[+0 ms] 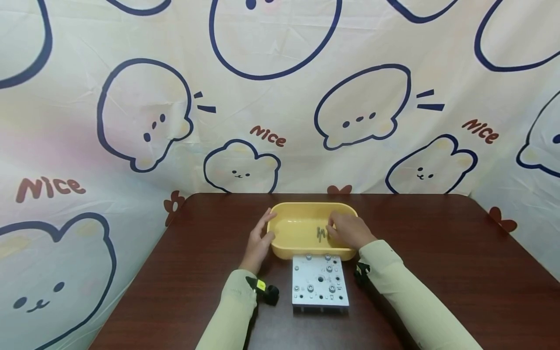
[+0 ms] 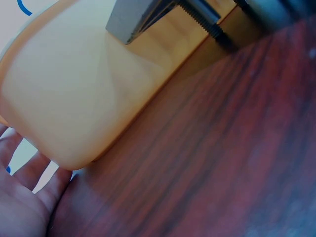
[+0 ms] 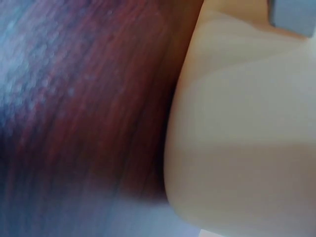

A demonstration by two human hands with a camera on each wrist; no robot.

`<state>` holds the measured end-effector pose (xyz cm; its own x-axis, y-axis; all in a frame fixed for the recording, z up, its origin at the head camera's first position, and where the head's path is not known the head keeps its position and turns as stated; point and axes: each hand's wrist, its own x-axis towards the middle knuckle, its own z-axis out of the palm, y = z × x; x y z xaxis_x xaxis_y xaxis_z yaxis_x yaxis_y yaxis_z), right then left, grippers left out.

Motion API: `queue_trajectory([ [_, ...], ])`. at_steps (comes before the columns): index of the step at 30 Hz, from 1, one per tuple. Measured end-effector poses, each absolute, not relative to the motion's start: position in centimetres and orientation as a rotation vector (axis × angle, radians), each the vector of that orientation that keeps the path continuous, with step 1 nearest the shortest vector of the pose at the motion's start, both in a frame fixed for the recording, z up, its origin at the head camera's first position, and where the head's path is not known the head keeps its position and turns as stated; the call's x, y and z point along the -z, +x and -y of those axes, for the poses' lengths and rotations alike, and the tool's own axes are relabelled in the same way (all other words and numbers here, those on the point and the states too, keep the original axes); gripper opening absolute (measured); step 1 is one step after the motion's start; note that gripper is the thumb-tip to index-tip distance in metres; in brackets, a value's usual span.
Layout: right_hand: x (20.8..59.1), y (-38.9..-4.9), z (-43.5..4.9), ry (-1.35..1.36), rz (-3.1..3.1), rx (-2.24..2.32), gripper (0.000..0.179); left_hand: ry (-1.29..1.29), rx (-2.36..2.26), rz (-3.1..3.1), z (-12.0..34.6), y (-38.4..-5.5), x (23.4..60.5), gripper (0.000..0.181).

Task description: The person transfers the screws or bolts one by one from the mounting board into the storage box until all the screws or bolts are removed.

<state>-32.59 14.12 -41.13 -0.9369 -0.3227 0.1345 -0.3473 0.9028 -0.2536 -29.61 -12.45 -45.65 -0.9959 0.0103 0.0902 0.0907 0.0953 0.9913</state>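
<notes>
A yellow tray (image 1: 286, 253) stands on the table, with several small metal screws (image 1: 321, 234) lying on its floor. My left hand (image 1: 257, 247) rests against the tray's left end, its fingers extended and spread along the outside. My right hand (image 1: 347, 229) reaches over the right side into the tray, fingers bent down beside the screws. Its fingertips are partly hidden, and I cannot tell whether they pinch a screw. In front of the tray sits a silver metal plate (image 1: 312, 287) with holes and several bolts in its top. Threaded bolt ends (image 2: 202, 22) stick out below the plate.
Dark brown wood tabletop (image 1: 210, 253) surrounds the tray and plate. The plate's back edge lies right at the tray's near wall. A cloth backdrop (image 1: 297, 112) with cartoon drawings hangs behind the table and along its sides. Black straps with cameras (image 1: 267, 291) sit on the wrists.
</notes>
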Motion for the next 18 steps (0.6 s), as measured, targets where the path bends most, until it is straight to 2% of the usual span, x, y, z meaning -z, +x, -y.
queue_trajectory([
  [18,41.16,-32.65,-14.09,0.491,3.003,-0.436,0.013,-0.100,2.056,2.287,12.38,-29.66,45.60,0.052],
])
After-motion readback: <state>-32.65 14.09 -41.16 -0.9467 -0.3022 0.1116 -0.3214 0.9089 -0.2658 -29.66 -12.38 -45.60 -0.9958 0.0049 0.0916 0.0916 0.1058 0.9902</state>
